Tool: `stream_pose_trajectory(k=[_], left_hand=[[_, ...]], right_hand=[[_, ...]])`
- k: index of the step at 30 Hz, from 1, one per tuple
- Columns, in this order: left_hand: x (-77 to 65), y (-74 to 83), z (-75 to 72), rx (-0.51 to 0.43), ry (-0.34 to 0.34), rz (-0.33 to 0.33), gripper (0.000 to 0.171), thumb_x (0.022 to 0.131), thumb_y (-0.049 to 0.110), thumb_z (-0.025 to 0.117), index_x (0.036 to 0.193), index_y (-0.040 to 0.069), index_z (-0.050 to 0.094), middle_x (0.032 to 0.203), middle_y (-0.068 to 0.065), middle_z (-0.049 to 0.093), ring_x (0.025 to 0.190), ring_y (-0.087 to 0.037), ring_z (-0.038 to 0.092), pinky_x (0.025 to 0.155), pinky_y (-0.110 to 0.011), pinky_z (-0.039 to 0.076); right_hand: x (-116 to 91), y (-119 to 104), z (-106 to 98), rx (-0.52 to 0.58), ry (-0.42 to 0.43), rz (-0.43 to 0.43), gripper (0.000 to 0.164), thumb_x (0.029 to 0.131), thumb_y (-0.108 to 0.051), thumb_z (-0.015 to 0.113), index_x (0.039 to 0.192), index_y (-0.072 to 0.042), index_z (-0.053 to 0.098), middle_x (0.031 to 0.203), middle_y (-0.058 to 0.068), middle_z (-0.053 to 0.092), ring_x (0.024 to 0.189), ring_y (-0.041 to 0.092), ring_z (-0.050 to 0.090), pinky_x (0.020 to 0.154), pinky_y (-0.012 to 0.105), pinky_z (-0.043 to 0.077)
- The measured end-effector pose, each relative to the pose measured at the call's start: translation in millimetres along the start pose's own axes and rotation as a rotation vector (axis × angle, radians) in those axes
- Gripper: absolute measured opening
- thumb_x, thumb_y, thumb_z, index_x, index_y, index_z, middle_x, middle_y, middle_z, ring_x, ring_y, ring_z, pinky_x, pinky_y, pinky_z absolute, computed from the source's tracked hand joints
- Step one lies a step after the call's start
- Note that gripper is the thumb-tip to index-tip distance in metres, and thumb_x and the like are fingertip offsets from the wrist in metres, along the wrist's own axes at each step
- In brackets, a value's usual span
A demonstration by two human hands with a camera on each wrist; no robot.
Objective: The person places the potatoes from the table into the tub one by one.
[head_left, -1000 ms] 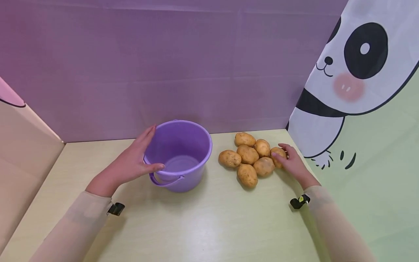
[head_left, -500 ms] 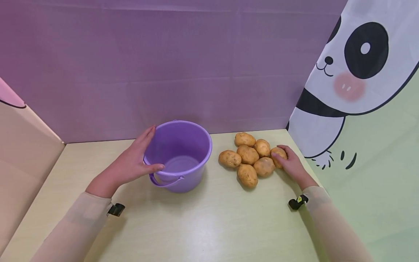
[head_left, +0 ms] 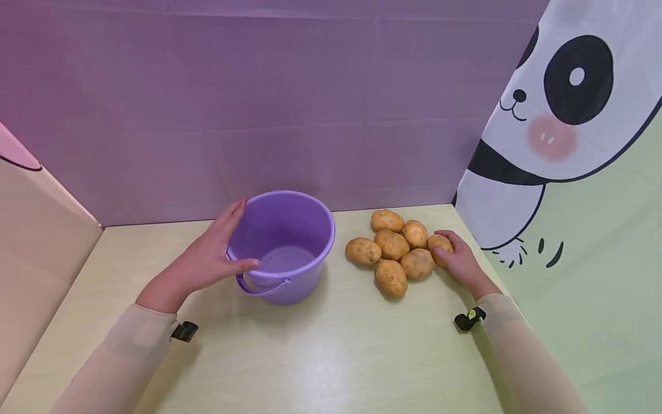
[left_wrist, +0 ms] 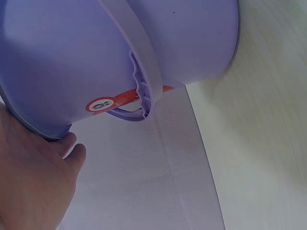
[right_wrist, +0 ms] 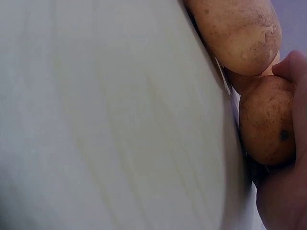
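Observation:
A purple plastic bucket point(head_left: 289, 287) stands upright on the table, its handle hanging down at the front. My left hand point(head_left: 207, 259) holds its left rim, thumb at the near side and fingers spread towards the back. In the left wrist view the left hand point(left_wrist: 33, 177) lies right at the rim of the bucket point(left_wrist: 53, 72). To the right, my right hand point(head_left: 462, 261) grips the rightmost potato point(head_left: 438, 244) between thumb and fingers. The right wrist view has this potato point(right_wrist: 266, 120) low at the tabletop, beside another potato point(right_wrist: 240, 33).
Several other potatoes point(head_left: 391, 244) lie in a cluster between the bucket and my right hand. A purple sheet point(head_left: 310, 115) rises behind the pale table point(head_left: 320, 356). A panda-printed sheet point(head_left: 579, 241) borders the table's right side.
My right hand has settled closer round the rightmost potato, its fingers drawing in and its wrist shifting slightly left. The left hand and the bucket stay in place.

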State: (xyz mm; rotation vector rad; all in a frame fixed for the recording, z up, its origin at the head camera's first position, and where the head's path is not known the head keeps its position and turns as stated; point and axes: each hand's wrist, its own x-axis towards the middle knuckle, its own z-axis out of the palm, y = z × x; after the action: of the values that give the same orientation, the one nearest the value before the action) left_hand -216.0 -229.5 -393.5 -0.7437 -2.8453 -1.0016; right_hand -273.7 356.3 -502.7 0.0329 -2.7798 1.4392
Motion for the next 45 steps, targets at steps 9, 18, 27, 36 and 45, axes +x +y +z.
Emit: stream_pose_trajectory(k=[9, 18, 27, 36, 45], left_hand=[[0.1, 1.7, 0.3, 0.004, 0.008, -0.006, 0.128, 0.09, 0.05, 0.09, 0.177, 0.004, 0.008, 0.185, -0.016, 0.006, 0.168, -0.046, 0.015, 0.127, -0.074, 0.026], [1.5, 5.2, 0.5, 0.012, -0.001, -0.011, 0.128, 0.09, 0.053, 0.089, 0.178, 0.005, 0.008, 0.185, -0.016, 0.005, 0.168, -0.046, 0.013, 0.127, -0.075, 0.026], [1.5, 4.2, 1.8, 0.02, 0.006, -0.005, 0.128, 0.09, 0.053, 0.089, 0.177, 0.004, 0.009, 0.185, -0.015, 0.005, 0.167, -0.048, 0.015, 0.126, -0.076, 0.027], [1.9, 1.8, 1.8, 0.035, 0.026, -0.001, 0.128, 0.09, 0.053, 0.089, 0.177, 0.004, 0.01, 0.185, -0.016, 0.006, 0.167, -0.049, 0.015, 0.125, -0.076, 0.027], [-2.6, -2.9, 5.6, 0.018, 0.035, -0.006, 0.127, 0.091, 0.052, 0.089, 0.178, 0.006, 0.009, 0.185, -0.016, 0.007, 0.167, -0.047, 0.015, 0.126, -0.076, 0.027]], right_hand=[[-1.7, 2.2, -0.2, 0.018, 0.124, -0.02, 0.056, 0.106, -0.024, 0.066, 0.156, -0.002, 0.055, 0.151, 0.025, 0.057, 0.126, 0.035, 0.056, 0.103, 0.038, 0.046], [-1.1, -14.1, -7.0, 0.051, 0.19, -0.076, 0.056, 0.104, -0.02, 0.065, 0.155, -0.001, 0.056, 0.149, 0.024, 0.059, 0.118, 0.03, 0.056, 0.095, 0.025, 0.047], [2.3, -35.8, -7.3, 0.042, 0.106, -0.113, 0.055, 0.108, -0.025, 0.065, 0.158, -0.005, 0.055, 0.146, 0.021, 0.062, 0.113, 0.024, 0.059, 0.086, 0.021, 0.052], [10.7, -68.2, -3.4, 0.047, 0.071, -0.154, 0.054, 0.108, -0.025, 0.067, 0.157, -0.005, 0.056, 0.14, 0.022, 0.064, 0.112, 0.028, 0.061, 0.086, 0.02, 0.053], [14.9, -92.0, 5.9, 0.036, 0.0, -0.177, 0.056, 0.107, -0.023, 0.067, 0.159, -0.005, 0.055, 0.143, 0.02, 0.061, 0.116, 0.031, 0.062, 0.092, 0.029, 0.054]])
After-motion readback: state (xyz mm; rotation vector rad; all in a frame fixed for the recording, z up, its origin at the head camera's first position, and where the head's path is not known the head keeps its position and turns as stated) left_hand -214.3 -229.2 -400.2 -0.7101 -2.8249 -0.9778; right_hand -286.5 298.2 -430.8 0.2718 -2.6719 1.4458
